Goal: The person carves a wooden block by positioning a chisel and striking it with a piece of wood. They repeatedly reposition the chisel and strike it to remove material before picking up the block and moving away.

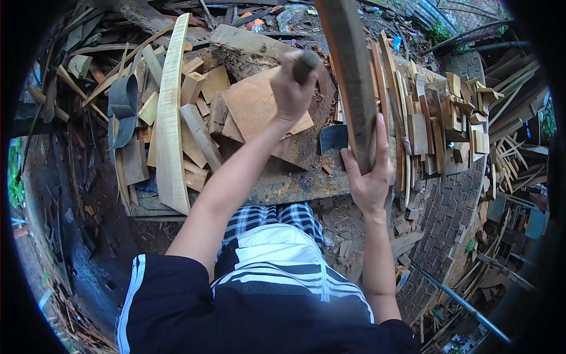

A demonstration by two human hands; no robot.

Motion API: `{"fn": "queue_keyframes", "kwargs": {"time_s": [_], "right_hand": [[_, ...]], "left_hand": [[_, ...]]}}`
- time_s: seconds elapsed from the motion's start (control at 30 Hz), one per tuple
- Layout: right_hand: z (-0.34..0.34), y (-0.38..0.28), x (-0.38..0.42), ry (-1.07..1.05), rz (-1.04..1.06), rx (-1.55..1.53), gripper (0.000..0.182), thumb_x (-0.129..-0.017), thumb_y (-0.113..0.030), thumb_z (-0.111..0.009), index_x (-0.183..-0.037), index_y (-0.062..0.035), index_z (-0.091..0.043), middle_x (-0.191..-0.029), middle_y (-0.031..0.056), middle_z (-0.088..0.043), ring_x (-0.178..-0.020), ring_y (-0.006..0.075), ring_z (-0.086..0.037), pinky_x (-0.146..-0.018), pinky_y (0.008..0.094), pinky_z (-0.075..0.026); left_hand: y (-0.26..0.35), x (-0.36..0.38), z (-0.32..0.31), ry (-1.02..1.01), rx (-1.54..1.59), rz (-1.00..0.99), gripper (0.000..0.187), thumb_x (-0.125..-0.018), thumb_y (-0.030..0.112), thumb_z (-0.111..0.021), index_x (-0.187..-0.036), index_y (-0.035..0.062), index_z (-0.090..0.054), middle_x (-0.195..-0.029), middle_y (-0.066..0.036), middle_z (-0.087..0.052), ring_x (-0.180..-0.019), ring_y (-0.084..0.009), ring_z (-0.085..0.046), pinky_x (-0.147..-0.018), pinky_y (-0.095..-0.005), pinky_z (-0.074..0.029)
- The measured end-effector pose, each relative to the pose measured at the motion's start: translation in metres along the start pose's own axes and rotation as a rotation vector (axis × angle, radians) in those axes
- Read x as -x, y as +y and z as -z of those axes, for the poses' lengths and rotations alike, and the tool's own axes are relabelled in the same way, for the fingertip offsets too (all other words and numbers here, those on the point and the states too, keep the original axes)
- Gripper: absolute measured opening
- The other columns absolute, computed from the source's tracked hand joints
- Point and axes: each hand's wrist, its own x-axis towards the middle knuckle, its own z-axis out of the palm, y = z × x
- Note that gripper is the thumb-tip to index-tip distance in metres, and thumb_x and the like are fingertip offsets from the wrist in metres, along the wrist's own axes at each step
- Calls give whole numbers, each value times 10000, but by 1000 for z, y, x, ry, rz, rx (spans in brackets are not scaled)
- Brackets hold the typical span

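My left hand (295,88) is closed round a dark, rounded handle (306,66), raised over the wood pieces in the middle of the bench. What the handle belongs to is hard to make out. On the right, my right hand (371,177) grips the near end of a long, dark wooden beam (354,76), thumb on one side and fingers on the other. The beam runs away from me past the top of the view. A small dark curved piece (333,138) lies just left of the beam. Between the hands rests a flat, light wooden block (253,100).
A long pale curved board (171,118) and a curled grey strip (124,109) lie at the left. Thin strips and small blocks (418,133) line the right side of the bench. Scrap wood surrounds the bench, and a metal pipe (460,301) is at lower right.
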Motion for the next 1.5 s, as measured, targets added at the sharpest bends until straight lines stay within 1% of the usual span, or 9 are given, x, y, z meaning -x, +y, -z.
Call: {"fn": "queue_keyframes", "kwargs": {"time_s": [0.1,0.17,0.67,0.8,0.9,1.0,1.2,1.33,1.5], "right_hand": [[5,-12,-18,40,214,-88,798,-799,-68,-750,-1503,-94,-374,-872,140,-632,-749,281,-641,-695,384,-512],[9,-16,-25,-112,169,45,787,-804,-60,-741,-1501,-85,-377,-881,143,-635,-750,278,-639,-697,378,-512],[4,-14,18,60,157,-143,768,-804,-74,-727,-1495,-173,-407,-891,160,-595,-701,314,-610,-633,401,-500],[8,-13,26,-287,76,128,764,-827,-51,-705,-1502,-53,-347,-1002,213,-630,-785,341,-647,-682,392,-522],[-5,-18,36,91,201,-132,703,-805,-61,-730,-1448,-75,-446,-960,204,-618,-759,353,-632,-681,405,-519],[5,-11,40,-277,28,87,716,-802,-65,-730,-1455,-75,-435,-912,194,-612,-739,347,-624,-668,407,-515],[-6,-11,48,-181,53,-13,749,-788,-86,-743,-1468,-116,-430,-834,153,-575,-657,318,-589,-599,409,-493],[-5,-19,51,-27,169,-50,754,-790,-92,-746,-1473,-126,-427,-834,141,-574,-651,313,-592,-588,403,-496],[-12,-16,42,-249,176,65,805,-792,-77,-738,-1504,-91,-364,-806,132,-555,-618,285,-570,-577,396,-488]], "left_hand": [[8,13,-2,9,-30,-80,288,-845,182,-755,-1028,66,-566,-729,-70,-610,-619,-203,-632,-591,-333,-488],[17,21,1,-85,1,37,214,-803,161,-733,-954,88,-601,-839,-126,-657,-744,-337,-669,-644,-382,-517],[35,36,8,-114,151,143,175,-754,105,-743,-869,60,-621,-743,-119,-595,-706,-344,-606,-618,-394,-479],[20,50,7,-154,30,66,202,-763,175,-775,-859,44,-656,-786,-121,-656,-772,-349,-649,-656,-412,-499],[38,49,21,-223,91,248,170,-776,170,-765,-827,40,-667,-806,-114,-670,-798,-337,-661,-678,-399,-510],[26,67,10,-108,24,-34,176,-782,173,-776,-757,54,-649,-751,-85,-637,-733,-305,-629,-644,-388,-487],[21,69,30,-187,148,20,245,-800,225,-776,-727,44,-628,-771,-122,-641,-736,-310,-615,-668,-382,-479],[16,83,27,-58,404,405,262,-762,238,-806,-736,45,-631,-743,-107,-630,-725,-310,-604,-644,-377,-473],[21,68,36,-109,23,91,128,-804,139,-759,-776,39,-684,-741,-68,-676,-673,-161,-655,-596,-304,-485]]}}
